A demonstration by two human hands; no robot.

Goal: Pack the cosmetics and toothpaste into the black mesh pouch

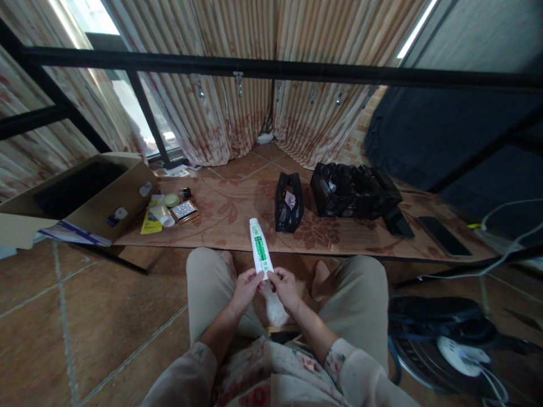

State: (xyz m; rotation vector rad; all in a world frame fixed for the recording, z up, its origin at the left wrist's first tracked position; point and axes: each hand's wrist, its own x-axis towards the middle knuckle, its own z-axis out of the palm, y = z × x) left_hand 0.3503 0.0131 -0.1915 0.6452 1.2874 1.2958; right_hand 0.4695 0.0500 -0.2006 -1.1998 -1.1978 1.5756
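A white toothpaste tube [260,249] with green print points away from me, its cap at the far end over the bench's front edge. Both hands pinch its near end above my lap. My left hand [246,287] is closed on the left corner, thumb on top. On the right corner, my right hand [285,287] is closed the same way, close to the left one. Just beyond the tube stands a small black mesh pouch [289,202] with something pink inside.
On the cloth-covered bench [229,198], a cardboard box [114,198] stands left, beside a jewelled case [184,211], small jars and a yellow packet [150,222]. Right are a black mesh organiser [352,192] and two phones, one a dark phone [444,236]. A cable [509,249] hangs at the right.
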